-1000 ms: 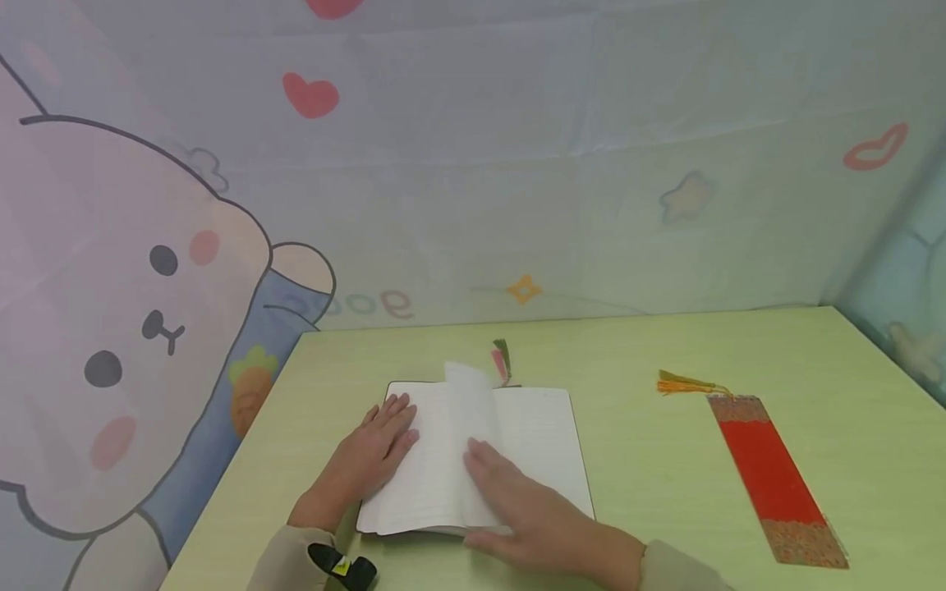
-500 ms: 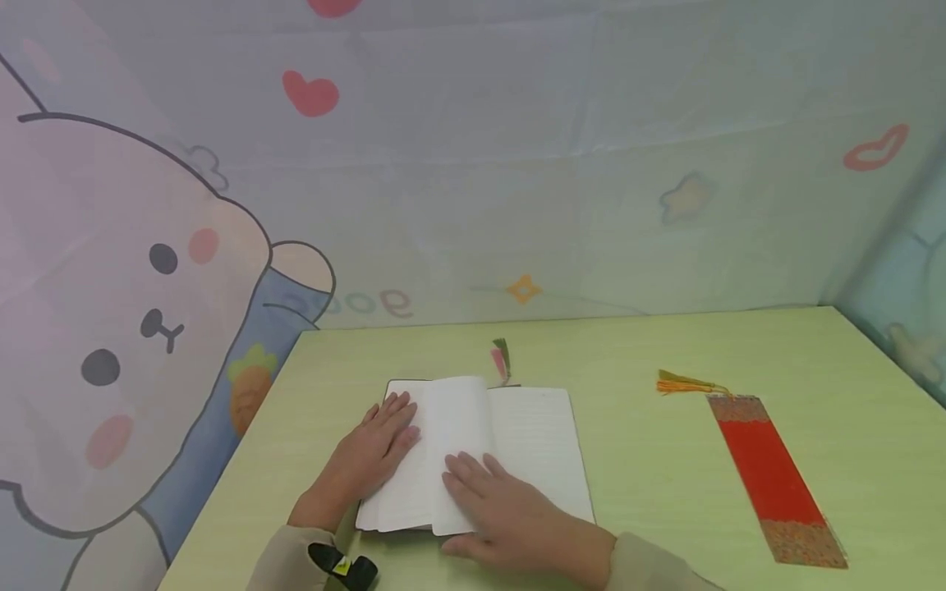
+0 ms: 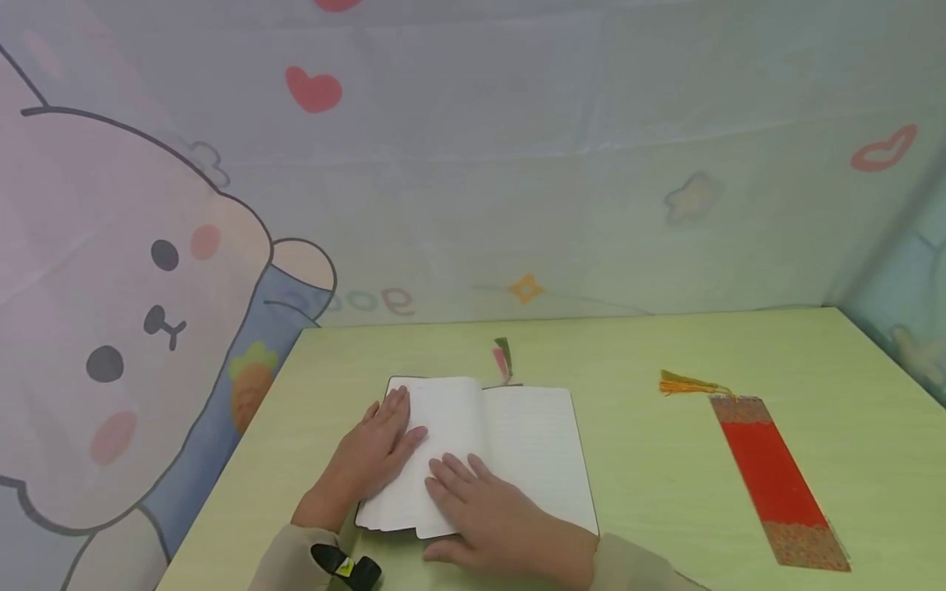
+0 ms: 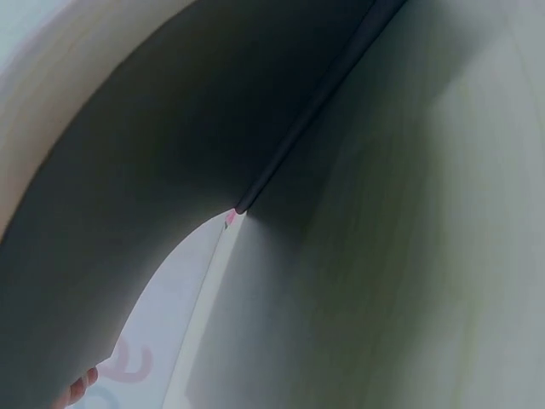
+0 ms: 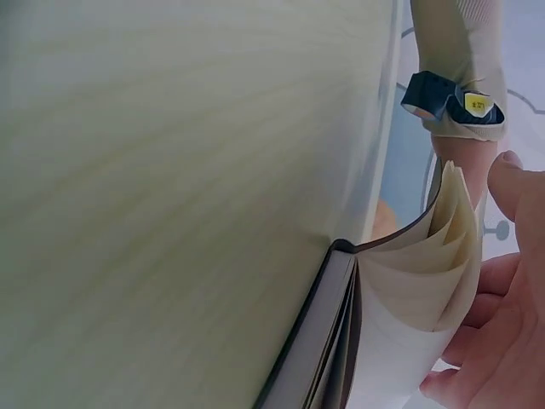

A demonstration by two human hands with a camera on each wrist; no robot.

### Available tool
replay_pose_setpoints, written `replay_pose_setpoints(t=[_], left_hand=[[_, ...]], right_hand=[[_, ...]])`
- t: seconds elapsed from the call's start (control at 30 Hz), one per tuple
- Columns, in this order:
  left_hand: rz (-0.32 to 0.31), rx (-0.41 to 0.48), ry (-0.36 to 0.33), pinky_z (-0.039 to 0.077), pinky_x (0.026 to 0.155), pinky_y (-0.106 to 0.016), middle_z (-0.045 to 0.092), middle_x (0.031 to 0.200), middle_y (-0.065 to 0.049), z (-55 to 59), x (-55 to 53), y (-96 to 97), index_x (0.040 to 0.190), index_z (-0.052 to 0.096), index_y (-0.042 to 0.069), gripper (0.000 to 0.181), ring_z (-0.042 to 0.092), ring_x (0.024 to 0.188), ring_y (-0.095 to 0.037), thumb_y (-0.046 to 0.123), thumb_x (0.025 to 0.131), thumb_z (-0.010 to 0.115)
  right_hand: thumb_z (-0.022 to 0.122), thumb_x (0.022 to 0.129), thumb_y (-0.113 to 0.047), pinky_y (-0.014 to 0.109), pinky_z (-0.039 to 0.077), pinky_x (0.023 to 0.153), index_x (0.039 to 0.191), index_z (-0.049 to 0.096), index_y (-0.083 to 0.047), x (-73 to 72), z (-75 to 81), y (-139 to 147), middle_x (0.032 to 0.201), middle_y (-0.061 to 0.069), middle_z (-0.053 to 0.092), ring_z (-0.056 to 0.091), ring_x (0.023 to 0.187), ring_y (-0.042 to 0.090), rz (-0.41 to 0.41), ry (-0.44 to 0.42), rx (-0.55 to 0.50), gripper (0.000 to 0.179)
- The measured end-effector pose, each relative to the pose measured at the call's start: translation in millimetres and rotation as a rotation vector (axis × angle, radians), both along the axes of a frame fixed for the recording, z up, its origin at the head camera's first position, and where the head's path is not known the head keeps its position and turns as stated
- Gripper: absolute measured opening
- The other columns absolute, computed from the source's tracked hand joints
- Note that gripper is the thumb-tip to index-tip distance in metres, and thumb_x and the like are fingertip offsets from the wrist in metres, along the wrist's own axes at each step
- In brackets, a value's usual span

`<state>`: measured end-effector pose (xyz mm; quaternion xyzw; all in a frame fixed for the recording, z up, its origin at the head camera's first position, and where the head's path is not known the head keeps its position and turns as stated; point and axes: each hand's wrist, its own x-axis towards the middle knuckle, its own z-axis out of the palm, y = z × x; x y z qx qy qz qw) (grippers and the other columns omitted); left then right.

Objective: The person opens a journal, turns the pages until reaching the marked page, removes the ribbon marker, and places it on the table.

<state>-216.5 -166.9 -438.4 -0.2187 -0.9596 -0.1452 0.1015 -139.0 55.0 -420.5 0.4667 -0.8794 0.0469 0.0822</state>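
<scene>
An open notebook (image 3: 537, 460) with white ruled pages and a dark cover lies on the table. My left hand (image 3: 369, 455) rests with straight fingers on the left page, near its outer edge. Lower on that page lies my right hand (image 3: 488, 515), fingers extended toward the upper left and thumb apart at the bottom edge. The right wrist view shows loose leaves (image 5: 426, 256) fanned and arched beside the right hand. In the left wrist view the dark cover (image 4: 128, 204) arches up off the table, with only fingertips (image 4: 78, 388) of the left hand showing.
A pink and green tassel (image 3: 502, 359) pokes out above the notebook's top edge. To the right lies a red bookmark (image 3: 779, 472) with patterned ends and an orange-yellow tassel (image 3: 687, 383). A printed curtain (image 3: 473, 164) hangs behind the pale green table (image 3: 636, 460).
The right hand has moved left, sweeping an upright leaf over onto the left side, where it now lies flatter. The left hand has stayed almost in place.
</scene>
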Motion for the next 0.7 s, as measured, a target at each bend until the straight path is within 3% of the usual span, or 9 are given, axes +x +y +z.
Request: replay_pose_setpoints(t=[0.23, 0.5, 0.7], left_hand=[[0.006, 0.014, 0.014, 0.028, 0.107, -0.047, 0.025, 0.149, -0.017, 3.3, 2.6, 2.4, 0.144, 0.024, -0.004, 0.072, 0.026, 0.136, -0.029, 0.043, 0.095, 0.048], [-0.055, 0.017, 0.017, 0.025, 0.108, -0.049, 0.037, 0.145, -0.012, 3.8, 2.3, 2.1, 0.135, 0.049, 0.005, 0.048, 0.028, 0.135, -0.029, 0.032, 0.096, 0.050], [-0.045, 0.018, -0.030, 0.023, 0.109, -0.048, 0.041, 0.142, -0.010, 4.1, 1.3, 3.7, 0.134, 0.050, 0.006, 0.046, 0.030, 0.134, -0.027, 0.033, 0.098, 0.046]], right_hand=[[0.027, 0.095, -0.058, 0.041, 0.025, 0.109, 0.138, 0.042, -0.002, 2.4, 2.0, -2, 0.144, 0.013, 0.037, 0.029, 0.135, 0.025, 0.028, 0.015, 0.022, 0.072], [0.028, 0.096, -0.055, 0.038, 0.026, 0.109, 0.138, 0.042, -0.001, 4.4, 1.7, 10, 0.144, 0.013, 0.038, 0.031, 0.135, 0.024, 0.023, 0.027, -0.007, 0.070], [0.030, 0.097, -0.052, 0.037, 0.026, 0.109, 0.137, 0.042, 0.001, 4.3, 3.2, 29, 0.144, 0.013, 0.038, 0.031, 0.135, 0.023, -0.016, -0.007, -0.025, 0.067]])
